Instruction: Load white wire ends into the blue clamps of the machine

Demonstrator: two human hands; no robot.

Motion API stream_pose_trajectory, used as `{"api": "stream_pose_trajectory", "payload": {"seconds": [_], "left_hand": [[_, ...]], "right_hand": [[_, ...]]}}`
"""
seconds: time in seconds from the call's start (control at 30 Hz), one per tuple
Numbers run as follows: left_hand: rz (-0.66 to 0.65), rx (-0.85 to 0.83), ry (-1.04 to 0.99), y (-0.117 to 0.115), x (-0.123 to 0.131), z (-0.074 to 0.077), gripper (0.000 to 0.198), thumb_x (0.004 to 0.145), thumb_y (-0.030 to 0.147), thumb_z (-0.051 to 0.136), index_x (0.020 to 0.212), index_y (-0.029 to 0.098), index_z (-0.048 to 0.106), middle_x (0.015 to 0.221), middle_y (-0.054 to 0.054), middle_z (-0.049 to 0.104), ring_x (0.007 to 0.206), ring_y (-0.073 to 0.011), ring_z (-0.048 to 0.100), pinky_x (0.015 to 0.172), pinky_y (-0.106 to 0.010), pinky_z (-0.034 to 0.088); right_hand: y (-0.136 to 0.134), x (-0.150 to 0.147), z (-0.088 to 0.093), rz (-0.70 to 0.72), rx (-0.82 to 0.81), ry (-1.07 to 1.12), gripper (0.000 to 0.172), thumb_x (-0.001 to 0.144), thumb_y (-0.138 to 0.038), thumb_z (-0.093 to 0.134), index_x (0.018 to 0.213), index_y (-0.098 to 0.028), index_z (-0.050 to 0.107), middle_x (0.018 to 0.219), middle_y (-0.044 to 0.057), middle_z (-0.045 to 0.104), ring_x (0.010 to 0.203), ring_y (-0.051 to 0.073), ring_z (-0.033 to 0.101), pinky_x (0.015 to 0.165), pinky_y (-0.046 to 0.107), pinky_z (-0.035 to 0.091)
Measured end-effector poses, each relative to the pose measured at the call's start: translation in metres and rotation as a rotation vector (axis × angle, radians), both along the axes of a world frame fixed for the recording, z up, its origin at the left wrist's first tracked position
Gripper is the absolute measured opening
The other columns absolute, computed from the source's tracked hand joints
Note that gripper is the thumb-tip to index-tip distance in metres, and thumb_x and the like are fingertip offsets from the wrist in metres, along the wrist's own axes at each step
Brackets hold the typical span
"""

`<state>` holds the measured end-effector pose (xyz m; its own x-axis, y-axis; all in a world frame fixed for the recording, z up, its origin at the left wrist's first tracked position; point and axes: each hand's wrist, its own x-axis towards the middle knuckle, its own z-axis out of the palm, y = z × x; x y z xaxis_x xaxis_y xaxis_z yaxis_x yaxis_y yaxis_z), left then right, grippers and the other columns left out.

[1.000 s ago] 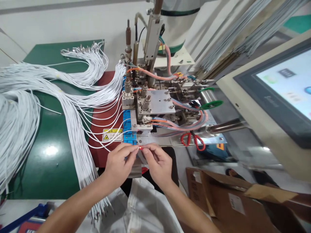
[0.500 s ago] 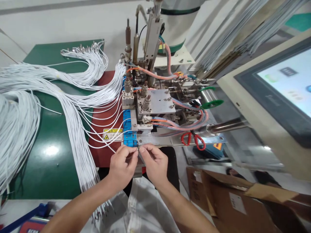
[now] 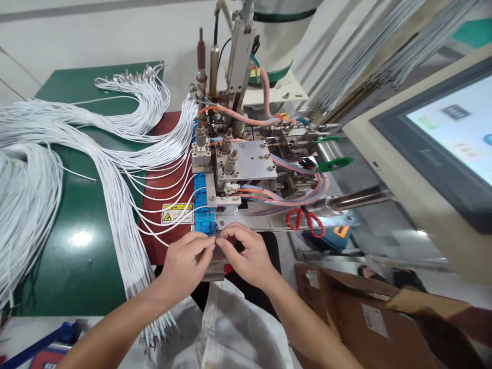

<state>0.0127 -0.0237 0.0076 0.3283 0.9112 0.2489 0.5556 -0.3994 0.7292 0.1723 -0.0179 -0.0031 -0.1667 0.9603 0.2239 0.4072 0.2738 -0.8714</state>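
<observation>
At the front end of the blue cable holder (image 3: 203, 202), my left hand (image 3: 188, 264) and my right hand (image 3: 248, 256) meet fingertip to fingertip. A white cable (image 3: 159, 240) runs from the left into my left hand, which pinches it between thumb and forefinger. The thumb and fingers of my right hand close at the same spot; whatever is between them is too small to make out. Other white cables lie in the holder's slots, their free lengths gathered in a long bundle (image 3: 126, 251) on the left.
The bench machine (image 3: 251, 160) stands just beyond my hands, with orange and grey hoses. Red-handled scissors (image 3: 305, 221) lie at its right, near a wire spool (image 3: 333, 155). A touchscreen (image 3: 455, 123) juts in from the right. Cardboard boxes (image 3: 342, 307) stand below. A green tabletop (image 3: 92, 287) carries more cables.
My left hand has shifted slightly left and down, and my right hand has turned a little at the wrist. Both fingertips stay together by the blue holder's front end.
</observation>
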Motion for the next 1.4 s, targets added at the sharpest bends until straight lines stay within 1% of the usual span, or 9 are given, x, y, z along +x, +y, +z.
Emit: {"api": "stream_pose_trajectory", "payload": {"seconds": [0.13, 0.33, 0.43, 0.53, 0.7, 0.93, 1.1, 1.23, 1.4], "left_hand": [[-0.146, -0.221, 0.163, 0.005, -0.007, 0.010, 0.018, 0.079, 0.012, 0.050, 0.069, 0.017, 0.065, 0.069, -0.001, 0.062, 0.064, -0.0110, 0.057, 0.060, -0.021, 0.045], [0.179, -0.435, -0.177, 0.003, -0.001, -0.002, 0.010, 0.077, 0.020, 0.053, 0.074, 0.016, 0.061, 0.065, 0.001, 0.057, 0.055, -0.0090, 0.055, 0.054, -0.020, 0.045], [0.221, -0.494, -0.287, 0.001, 0.003, -0.007, 0.010, 0.076, 0.022, 0.054, 0.080, 0.015, 0.061, 0.069, 0.000, 0.058, 0.052, -0.0078, 0.054, 0.053, -0.020, 0.046], [0.231, -0.544, -0.334, 0.000, 0.004, -0.006, 0.024, 0.075, 0.021, 0.055, 0.098, 0.016, 0.060, 0.065, 0.002, 0.057, 0.050, -0.0078, 0.055, 0.052, -0.020, 0.046], [0.199, -0.541, -0.342, 0.001, 0.005, -0.003, 0.030, 0.075, 0.019, 0.055, 0.104, 0.017, 0.060, 0.066, 0.002, 0.057, 0.050, -0.0071, 0.056, 0.050, -0.018, 0.047], [0.176, -0.547, -0.254, 0.002, 0.001, -0.004, 0.025, 0.076, 0.022, 0.056, 0.100, 0.018, 0.061, 0.069, 0.000, 0.060, 0.055, -0.0093, 0.059, 0.055, -0.020, 0.049], [0.101, -0.500, -0.173, 0.003, -0.004, -0.008, 0.022, 0.079, 0.024, 0.053, 0.100, 0.021, 0.061, 0.072, 0.001, 0.061, 0.057, -0.0088, 0.058, 0.057, -0.020, 0.049], [0.065, -0.413, -0.004, 0.009, -0.010, -0.006, 0.029, 0.081, 0.023, 0.052, 0.110, 0.025, 0.056, 0.077, 0.002, 0.062, 0.060, -0.0091, 0.056, 0.058, -0.020, 0.047], [-0.021, -0.204, 0.268, 0.024, -0.019, -0.001, 0.015, 0.084, 0.018, 0.046, 0.089, 0.020, 0.060, 0.086, -0.002, 0.060, 0.079, -0.0148, 0.057, 0.076, -0.029, 0.046]], "right_hand": [[0.004, 0.004, 0.006, 0.244, 0.080, -0.130, 0.012, 0.078, -0.013, 0.050, 0.070, -0.017, 0.058, 0.065, 0.003, 0.058, 0.063, 0.014, 0.052, 0.059, 0.026, 0.041], [-0.008, -0.020, -0.007, -0.183, -0.040, 0.211, 0.017, 0.080, -0.019, 0.053, 0.063, -0.017, 0.057, 0.060, 0.001, 0.057, 0.057, 0.012, 0.051, 0.054, 0.023, 0.041], [-0.012, -0.025, -0.011, -0.216, -0.115, 0.260, 0.015, 0.076, -0.020, 0.056, 0.062, -0.017, 0.059, 0.059, 0.000, 0.057, 0.055, 0.011, 0.051, 0.053, 0.023, 0.040], [-0.010, -0.022, -0.010, -0.214, -0.245, 0.318, 0.013, 0.074, -0.023, 0.057, 0.063, -0.016, 0.061, 0.058, 0.000, 0.058, 0.052, 0.010, 0.048, 0.050, 0.022, 0.039], [-0.006, -0.020, -0.008, -0.233, -0.346, 0.396, 0.014, 0.072, -0.025, 0.057, 0.063, -0.015, 0.060, 0.056, 0.000, 0.057, 0.050, 0.010, 0.048, 0.050, 0.022, 0.040], [-0.006, -0.016, -0.011, -0.212, -0.137, 0.148, 0.011, 0.074, -0.020, 0.054, 0.065, -0.017, 0.059, 0.061, 0.000, 0.058, 0.055, 0.011, 0.050, 0.054, 0.023, 0.042], [-0.005, -0.011, -0.012, -0.147, -0.110, 0.112, 0.013, 0.076, -0.019, 0.052, 0.064, -0.018, 0.057, 0.061, 0.000, 0.057, 0.054, 0.011, 0.050, 0.054, 0.022, 0.041], [-0.004, -0.008, -0.019, -0.174, -0.108, 0.092, 0.014, 0.078, -0.019, 0.051, 0.064, -0.018, 0.056, 0.061, -0.001, 0.055, 0.055, 0.011, 0.050, 0.055, 0.022, 0.041], [0.000, -0.008, -0.040, -0.230, -0.161, -0.005, 0.014, 0.079, -0.021, 0.048, 0.068, -0.018, 0.056, 0.064, 0.000, 0.055, 0.058, 0.012, 0.051, 0.055, 0.023, 0.040]]}}
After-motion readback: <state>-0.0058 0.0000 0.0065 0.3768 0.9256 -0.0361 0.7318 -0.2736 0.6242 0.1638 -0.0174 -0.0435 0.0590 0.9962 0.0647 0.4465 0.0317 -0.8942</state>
